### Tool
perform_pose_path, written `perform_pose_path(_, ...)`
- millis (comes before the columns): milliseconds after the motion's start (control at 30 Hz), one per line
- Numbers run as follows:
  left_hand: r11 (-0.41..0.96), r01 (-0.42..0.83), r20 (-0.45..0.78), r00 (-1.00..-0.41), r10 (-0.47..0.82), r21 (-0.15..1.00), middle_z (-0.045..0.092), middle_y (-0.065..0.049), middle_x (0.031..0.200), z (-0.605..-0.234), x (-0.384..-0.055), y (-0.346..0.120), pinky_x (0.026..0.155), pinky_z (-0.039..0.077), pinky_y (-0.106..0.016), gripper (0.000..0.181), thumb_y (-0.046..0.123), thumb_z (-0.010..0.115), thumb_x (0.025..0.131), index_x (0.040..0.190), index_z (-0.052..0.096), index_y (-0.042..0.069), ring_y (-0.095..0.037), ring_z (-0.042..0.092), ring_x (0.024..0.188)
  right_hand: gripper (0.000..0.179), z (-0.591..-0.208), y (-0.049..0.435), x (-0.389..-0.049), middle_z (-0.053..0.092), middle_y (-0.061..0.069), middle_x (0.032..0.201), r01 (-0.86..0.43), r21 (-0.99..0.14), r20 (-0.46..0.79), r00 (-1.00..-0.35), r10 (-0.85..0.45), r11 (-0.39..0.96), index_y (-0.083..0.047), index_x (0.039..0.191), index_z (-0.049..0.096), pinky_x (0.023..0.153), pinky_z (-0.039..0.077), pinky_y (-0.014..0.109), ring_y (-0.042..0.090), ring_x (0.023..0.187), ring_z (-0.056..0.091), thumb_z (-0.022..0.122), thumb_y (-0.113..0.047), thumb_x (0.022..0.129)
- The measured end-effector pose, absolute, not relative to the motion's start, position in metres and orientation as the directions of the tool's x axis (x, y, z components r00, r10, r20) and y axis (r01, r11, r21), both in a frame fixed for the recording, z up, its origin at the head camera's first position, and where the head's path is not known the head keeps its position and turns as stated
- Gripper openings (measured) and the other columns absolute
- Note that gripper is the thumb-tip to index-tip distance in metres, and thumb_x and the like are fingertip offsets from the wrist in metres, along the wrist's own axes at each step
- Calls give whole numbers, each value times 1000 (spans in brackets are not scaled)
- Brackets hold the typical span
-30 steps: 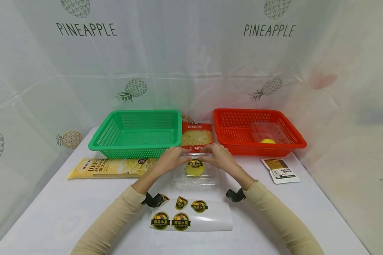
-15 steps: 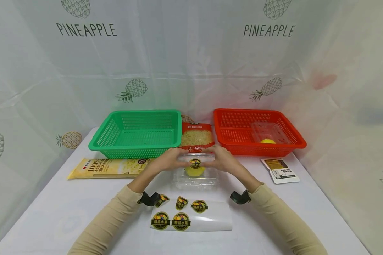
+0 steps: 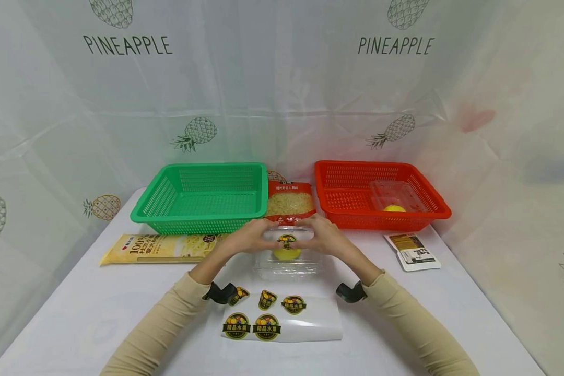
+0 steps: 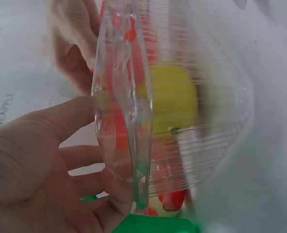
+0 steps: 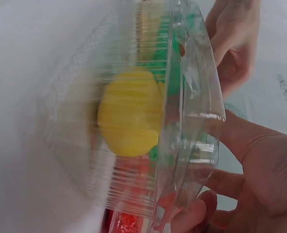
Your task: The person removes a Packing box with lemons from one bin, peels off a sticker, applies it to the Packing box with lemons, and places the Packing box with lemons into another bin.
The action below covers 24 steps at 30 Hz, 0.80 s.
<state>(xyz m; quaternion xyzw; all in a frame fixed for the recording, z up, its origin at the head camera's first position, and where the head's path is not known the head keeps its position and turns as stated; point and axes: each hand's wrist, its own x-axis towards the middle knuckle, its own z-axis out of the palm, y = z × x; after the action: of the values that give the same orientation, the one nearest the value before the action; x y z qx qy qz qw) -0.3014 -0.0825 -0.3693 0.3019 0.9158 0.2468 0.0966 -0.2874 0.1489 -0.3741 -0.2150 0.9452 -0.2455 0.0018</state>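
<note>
A clear plastic clamshell box (image 3: 289, 270) sits on the table in front of me, its lid down. Inside it lies a yellow lemon (image 5: 128, 114), seen through the ribbed walls in both wrist views. A round black-and-gold fruit sticker (image 3: 286, 241) is on top of the lid. My left hand (image 3: 249, 236) holds the box's left side, thumb on the lid and fingers curled at the far rim. Mirroring it, my right hand (image 3: 328, 236) grips the right side the same way. The thumbs almost meet over the sticker.
Near me lies a white sticker sheet (image 3: 310, 324) with several fruit labels. Behind are a green basket (image 3: 199, 223), a red pasta bag (image 3: 290, 201) and a red basket (image 3: 371, 220) holding another boxed lemon. A yellow pasta pack (image 3: 164, 248) lies left, a small pouch (image 3: 412, 251) right.
My thumbs have slid a little over the lid near the sticker, and my forearms have shifted slightly outward. The box has stayed in place.
</note>
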Motion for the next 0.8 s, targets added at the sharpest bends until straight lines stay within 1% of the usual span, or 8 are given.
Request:
perform_pose_path(67, 682, 526, -16, -786, 618, 508, 55, -17, 141, -371, -304, -84, 109, 43, -47, 65, 34, 70, 91, 140, 50, -3, -33, 49, 135, 61, -374, 151, -290, 64, 10, 124, -418, -482, 104, -900, -423, 770, -10, 130, 65, 89, 51, 45, 27, 113, 56, 80, -42, 80)
perform_pose_path(200, 659, 540, -10, -769, 639, 523, 56, -19, 140, -370, -307, -86, 109, 45, -45, 59, 27, 69, 91, 138, 52, -5, -33, 50, 134, 52, -374, 156, -296, 68, 10, 125, -460, -520, 127, -875, -468, 719, -9, 127, 67, 94, 51, 49, 29, 116, 59, 79, -34, 82)
perform_pose_path(300, 662, 534, -13, -774, 634, 526, 57, -19, 139, -368, -306, -86, 106, 47, -44, 54, 22, 68, 92, 137, 53, -5, -33, 52, 132, 47, -375, 158, -299, 69, 9, 125, -467, -542, 131, -868, -478, 699, -9, 125, 68, 97, 51, 51, 30, 119, 60, 78, -31, 84)
perform_pose_path(433, 674, 537, 4, -784, 621, 507, 60, -17, 137, -367, -305, -85, 99, 51, -42, 49, 22, 66, 93, 135, 56, -4, -31, 58, 125, 44, -374, 156, -300, 70, 9, 123, -450, -544, 123, -878, -463, 708, -10, 123, 69, 98, 51, 51, 29, 118, 62, 77, -30, 85)
perform_pose_path(500, 679, 543, 27, -790, 613, 494, 62, -17, 134, -368, -305, -83, 97, 52, -42, 48, 23, 66, 94, 133, 58, -4, -30, 60, 123, 42, -374, 154, -301, 71, 9, 119, -442, -536, 128, -885, -448, 720, -10, 120, 70, 98, 51, 49, 28, 115, 63, 77, -31, 85)
perform_pose_path(700, 695, 554, 100, -809, 579, 459, 69, -15, 123, -373, -306, -80, 98, 52, -45, 44, 28, 67, 94, 126, 64, -1, -31, 63, 119, 36, -374, 149, -303, 73, 6, 109, -409, -488, 141, -909, -393, 771, -16, 111, 73, 88, 53, 45, 25, 104, 65, 78, -37, 83)
perform_pose_path(800, 698, 542, 96, -816, 569, 468, 69, -14, 124, -374, -306, -80, 96, 53, -44, 44, 29, 68, 93, 126, 64, 0, -29, 65, 116, 36, -375, 149, -303, 72, 6, 109, -407, -482, 136, -910, -392, 776, -16, 111, 73, 87, 53, 45, 24, 104, 65, 78, -37, 82)
